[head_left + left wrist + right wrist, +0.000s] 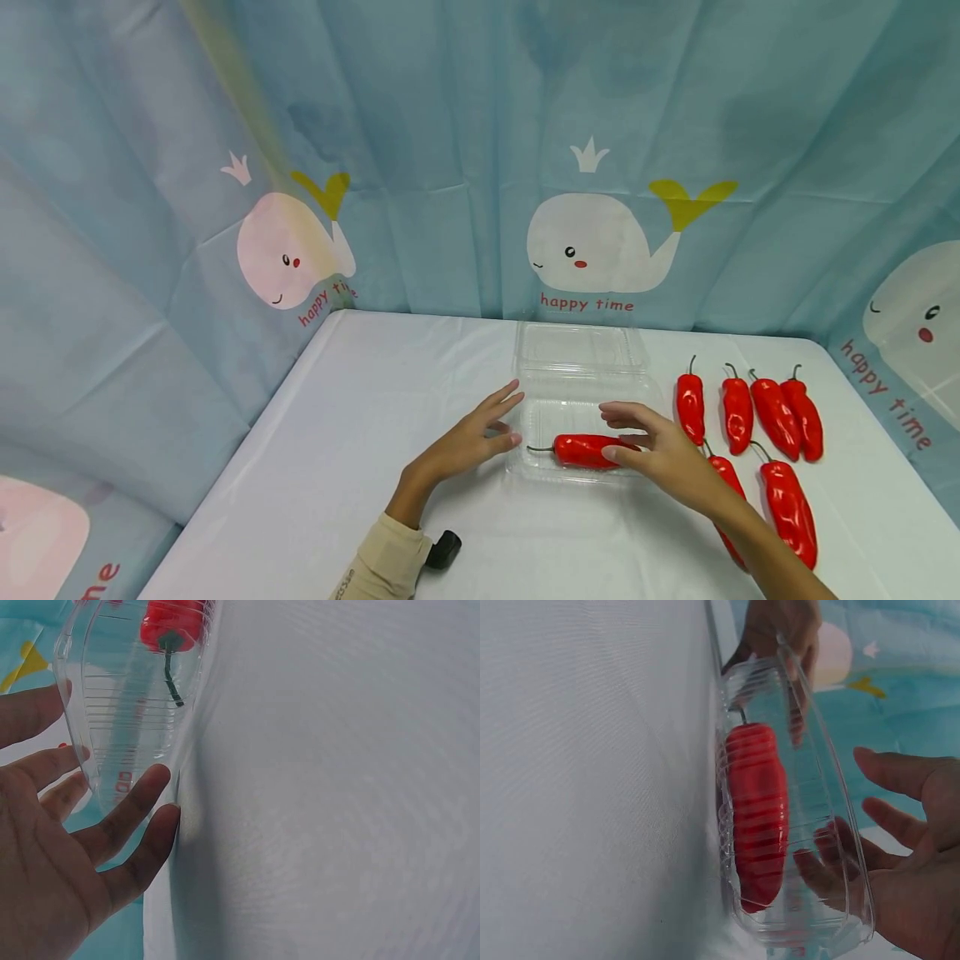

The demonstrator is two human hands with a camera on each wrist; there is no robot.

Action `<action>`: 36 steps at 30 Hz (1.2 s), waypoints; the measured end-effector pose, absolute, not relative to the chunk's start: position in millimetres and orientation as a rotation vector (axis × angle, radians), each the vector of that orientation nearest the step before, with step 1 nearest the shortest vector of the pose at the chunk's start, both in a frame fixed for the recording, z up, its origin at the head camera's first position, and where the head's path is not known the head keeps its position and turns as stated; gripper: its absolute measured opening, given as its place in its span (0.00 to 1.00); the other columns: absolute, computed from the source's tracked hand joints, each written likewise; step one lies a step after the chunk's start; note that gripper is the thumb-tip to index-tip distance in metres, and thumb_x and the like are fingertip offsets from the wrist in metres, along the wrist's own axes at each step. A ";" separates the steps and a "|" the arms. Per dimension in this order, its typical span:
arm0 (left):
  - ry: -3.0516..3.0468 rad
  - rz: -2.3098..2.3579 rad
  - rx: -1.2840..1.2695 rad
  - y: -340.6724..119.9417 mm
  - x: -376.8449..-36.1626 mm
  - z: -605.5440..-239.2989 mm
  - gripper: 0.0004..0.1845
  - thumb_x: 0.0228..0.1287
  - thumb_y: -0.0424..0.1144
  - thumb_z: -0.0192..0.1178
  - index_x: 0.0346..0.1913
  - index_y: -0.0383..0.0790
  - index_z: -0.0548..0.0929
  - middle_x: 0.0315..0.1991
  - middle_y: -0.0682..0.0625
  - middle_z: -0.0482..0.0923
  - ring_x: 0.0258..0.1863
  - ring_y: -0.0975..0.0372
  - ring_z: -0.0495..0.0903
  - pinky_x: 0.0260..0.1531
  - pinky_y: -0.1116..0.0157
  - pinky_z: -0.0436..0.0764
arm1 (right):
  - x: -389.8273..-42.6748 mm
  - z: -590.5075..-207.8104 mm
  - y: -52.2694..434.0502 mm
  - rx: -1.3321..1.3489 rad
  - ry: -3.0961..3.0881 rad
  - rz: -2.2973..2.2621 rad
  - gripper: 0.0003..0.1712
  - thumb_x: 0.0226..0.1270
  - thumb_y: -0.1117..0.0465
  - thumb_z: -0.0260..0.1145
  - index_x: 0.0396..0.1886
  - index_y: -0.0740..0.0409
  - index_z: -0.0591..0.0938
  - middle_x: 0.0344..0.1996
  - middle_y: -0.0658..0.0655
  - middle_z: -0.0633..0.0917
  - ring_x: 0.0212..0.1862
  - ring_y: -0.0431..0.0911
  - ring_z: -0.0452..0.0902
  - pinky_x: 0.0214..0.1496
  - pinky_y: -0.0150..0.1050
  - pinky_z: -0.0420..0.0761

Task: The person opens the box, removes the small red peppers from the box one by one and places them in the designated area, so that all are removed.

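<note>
While both forearms reach in from the near edge, the left hand (472, 437) lies palm-down with its fingers (139, 799) straight and spread, tips touching the left rim of the clear plastic container (577, 400); it grasps nothing. On the other side the right hand (660, 450) hovers over the container's right end, fingers (889, 769) loosely extended and released, thumb close to the red pepper (588, 450) inside, though whether it touches the pepper cannot be told. That pepper lies on its side in the near tray of the container, green stem pointing left.

At the far side of the tray the hinged lid (581, 346) lies open and flat, close to the backdrop. To the right of the container, six loose red peppers (776, 417) sit in two rough rows, the nearer ones partly under the right forearm. Left of the container the white surface (360, 417) runs bare to its rounded corner.

Thin, transparent and ribbed, the container has rounded corners and glossy walls. Each pepper is shiny, elongated and tapered, with a thin curved stem. A matte, faintly creased cloth covers the surface, and a blue curtain (450, 167) printed with whales hangs in folds behind
</note>
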State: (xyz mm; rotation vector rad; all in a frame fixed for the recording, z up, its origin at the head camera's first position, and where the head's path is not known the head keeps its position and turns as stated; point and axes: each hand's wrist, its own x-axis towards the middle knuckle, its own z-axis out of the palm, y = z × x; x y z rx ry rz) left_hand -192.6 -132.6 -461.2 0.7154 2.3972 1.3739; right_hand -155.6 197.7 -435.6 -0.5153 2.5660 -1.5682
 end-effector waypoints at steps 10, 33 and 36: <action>2.399 1.375 0.708 -132.3 -192.6 -461.1 0.38 0.80 0.46 0.59 0.86 0.46 0.58 0.88 0.58 0.44 0.66 0.51 0.80 0.68 0.45 0.77 | -165.1 -436.5 191.7 -0.502 2.559 -1.448 0.35 0.65 0.55 0.78 0.70 0.53 0.79 0.66 0.62 0.82 0.67 0.62 0.77 0.68 0.62 0.79; 2.404 1.363 0.695 -131.2 -192.7 -460.0 0.38 0.79 0.49 0.59 0.86 0.51 0.58 0.88 0.58 0.44 0.66 0.53 0.80 0.69 0.43 0.75 | -179.9 -444.3 179.2 -0.465 2.546 -1.301 0.33 0.64 0.60 0.79 0.69 0.57 0.81 0.60 0.62 0.86 0.62 0.59 0.81 0.58 0.49 0.87; 2.405 1.361 0.695 -131.0 -192.5 -460.1 0.38 0.79 0.48 0.59 0.86 0.51 0.58 0.88 0.58 0.44 0.66 0.52 0.80 0.69 0.43 0.75 | -179.8 -444.7 177.9 -0.454 2.559 -1.280 0.34 0.63 0.61 0.80 0.68 0.57 0.81 0.59 0.61 0.87 0.61 0.58 0.81 0.58 0.50 0.88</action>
